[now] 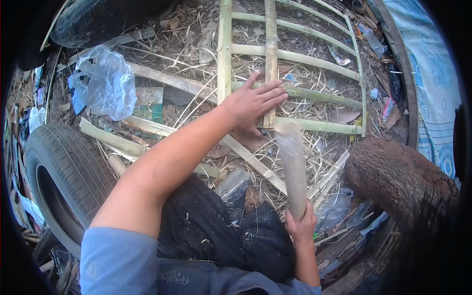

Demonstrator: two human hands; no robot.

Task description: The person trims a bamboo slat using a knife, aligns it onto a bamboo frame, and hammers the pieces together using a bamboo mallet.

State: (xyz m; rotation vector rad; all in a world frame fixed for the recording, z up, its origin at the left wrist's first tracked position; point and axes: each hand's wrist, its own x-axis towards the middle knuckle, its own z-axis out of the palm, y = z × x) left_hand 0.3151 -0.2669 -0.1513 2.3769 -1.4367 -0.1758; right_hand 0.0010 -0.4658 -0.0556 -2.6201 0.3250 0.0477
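My left hand (256,102) lies with its fingers spread over the bamboo frame (271,49), at the near end of a middle strip. The frame is a lattice of pale split strips, some bowed, joined to long rails. My right hand (301,221) is wrapped round the lower end of a thick wooden stick (293,172). That stick points up and away, its far end blurred and close to the frame's near crosspiece (319,125). Whether its tip touches the crosspiece I cannot tell.
A tyre (73,172) stands at the left, another tyre (93,22) at the upper left. A thick log (398,177) lies at the right. Clear plastic (108,81), loose bamboo pieces (115,138) and shavings litter the ground. Blue patterned cloth (427,73) hangs along the right edge.
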